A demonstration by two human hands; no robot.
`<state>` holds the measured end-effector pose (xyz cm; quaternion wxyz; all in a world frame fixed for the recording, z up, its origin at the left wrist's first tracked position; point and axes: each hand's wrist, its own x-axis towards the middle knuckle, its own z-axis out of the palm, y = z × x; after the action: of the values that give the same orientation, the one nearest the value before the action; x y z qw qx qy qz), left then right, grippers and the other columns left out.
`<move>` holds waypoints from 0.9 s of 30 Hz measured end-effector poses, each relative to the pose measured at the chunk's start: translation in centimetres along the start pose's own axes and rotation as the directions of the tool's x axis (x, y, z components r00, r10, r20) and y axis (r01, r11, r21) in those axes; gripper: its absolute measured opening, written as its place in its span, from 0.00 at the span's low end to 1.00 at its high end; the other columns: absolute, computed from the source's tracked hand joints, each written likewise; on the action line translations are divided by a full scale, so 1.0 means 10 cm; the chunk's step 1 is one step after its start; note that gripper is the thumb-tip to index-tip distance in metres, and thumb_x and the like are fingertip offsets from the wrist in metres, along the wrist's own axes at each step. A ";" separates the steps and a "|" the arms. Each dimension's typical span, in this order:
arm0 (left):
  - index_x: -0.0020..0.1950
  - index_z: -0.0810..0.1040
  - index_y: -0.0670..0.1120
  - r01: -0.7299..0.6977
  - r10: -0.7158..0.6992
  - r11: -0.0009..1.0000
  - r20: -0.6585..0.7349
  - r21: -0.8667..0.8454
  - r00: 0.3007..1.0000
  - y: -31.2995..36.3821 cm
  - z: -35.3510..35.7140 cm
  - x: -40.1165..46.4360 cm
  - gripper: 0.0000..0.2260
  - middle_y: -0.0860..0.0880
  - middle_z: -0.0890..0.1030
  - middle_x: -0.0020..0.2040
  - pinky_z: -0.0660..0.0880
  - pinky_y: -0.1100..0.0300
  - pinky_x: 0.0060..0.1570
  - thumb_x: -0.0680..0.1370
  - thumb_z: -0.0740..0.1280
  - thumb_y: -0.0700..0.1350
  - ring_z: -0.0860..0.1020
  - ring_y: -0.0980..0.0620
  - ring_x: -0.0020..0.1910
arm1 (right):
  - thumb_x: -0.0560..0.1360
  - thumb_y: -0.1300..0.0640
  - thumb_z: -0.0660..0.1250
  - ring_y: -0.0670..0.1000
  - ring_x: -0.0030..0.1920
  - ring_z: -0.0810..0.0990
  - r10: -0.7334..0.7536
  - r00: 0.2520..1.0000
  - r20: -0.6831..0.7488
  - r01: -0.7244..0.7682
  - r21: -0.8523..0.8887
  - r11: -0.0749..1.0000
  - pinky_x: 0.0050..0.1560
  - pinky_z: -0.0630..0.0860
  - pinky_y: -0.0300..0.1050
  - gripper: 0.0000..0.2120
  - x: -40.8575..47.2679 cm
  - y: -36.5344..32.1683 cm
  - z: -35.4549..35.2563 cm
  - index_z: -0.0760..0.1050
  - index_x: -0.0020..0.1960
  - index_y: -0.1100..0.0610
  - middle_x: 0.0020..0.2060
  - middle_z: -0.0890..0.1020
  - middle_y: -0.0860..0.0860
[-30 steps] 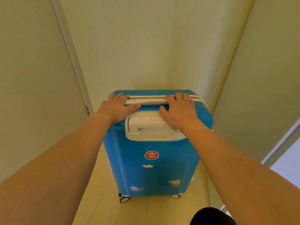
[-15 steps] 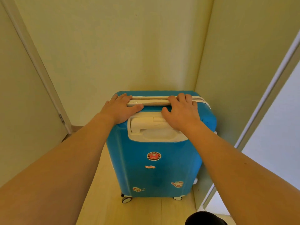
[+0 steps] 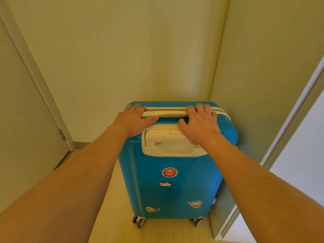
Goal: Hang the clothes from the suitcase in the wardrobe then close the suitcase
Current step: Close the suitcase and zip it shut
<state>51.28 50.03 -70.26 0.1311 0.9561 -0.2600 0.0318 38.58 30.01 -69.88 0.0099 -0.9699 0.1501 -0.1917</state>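
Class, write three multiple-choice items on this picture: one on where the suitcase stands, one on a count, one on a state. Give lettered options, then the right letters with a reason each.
1. Where does the suitcase stand?
A. On a bed
B. On the floor in a corner between walls
C. Inside a car boot

2. How many of its wheels show?
A. Two
B. Six
C. None

3. What state is the suitcase in?
A. Lying open
B. Upright and shut
C. Tipped on its side

Answers:
1 B: pale walls meet just behind it and the wood floor lies under it.
2 A: one wheel at each front bottom corner.
3 B: it stands on its wheels with shells together; the left hand and right hand rest on top.
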 end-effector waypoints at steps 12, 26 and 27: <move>0.78 0.59 0.54 -0.002 0.003 1.000 -0.026 0.011 1.000 -0.06 0.07 0.50 0.38 0.52 0.58 0.79 0.55 0.43 0.74 0.74 0.51 0.74 0.53 0.47 0.78 | 0.77 0.41 0.52 0.56 0.61 0.65 0.000 1.000 -0.013 0.000 0.004 1.000 0.61 0.66 0.55 0.23 0.47 0.08 0.19 0.68 0.65 0.53 0.59 0.71 0.54; 0.77 0.60 0.53 -0.006 0.006 1.000 -0.028 -0.009 1.000 -0.06 0.13 1.16 0.37 0.51 0.60 0.78 0.57 0.42 0.73 0.74 0.52 0.73 0.55 0.47 0.77 | 0.77 0.41 0.52 0.56 0.61 0.65 0.006 1.000 -0.024 -0.006 0.014 1.000 0.61 0.67 0.55 0.23 1.09 0.22 0.43 0.69 0.65 0.53 0.59 0.71 0.54; 0.77 0.60 0.53 -0.003 0.003 1.000 -0.028 -0.012 1.000 -0.06 0.14 1.20 0.37 0.51 0.60 0.78 0.57 0.42 0.73 0.74 0.52 0.73 0.55 0.47 0.77 | 0.77 0.41 0.52 0.56 0.61 0.65 0.004 1.000 -0.025 -0.004 0.015 1.000 0.61 0.67 0.56 0.23 1.13 0.22 0.45 0.69 0.65 0.53 0.59 0.71 0.54</move>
<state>61.87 44.29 -70.16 0.1406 0.9543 -0.2599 0.0439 49.55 24.38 -70.06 0.0158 -0.9669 0.1508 -0.2052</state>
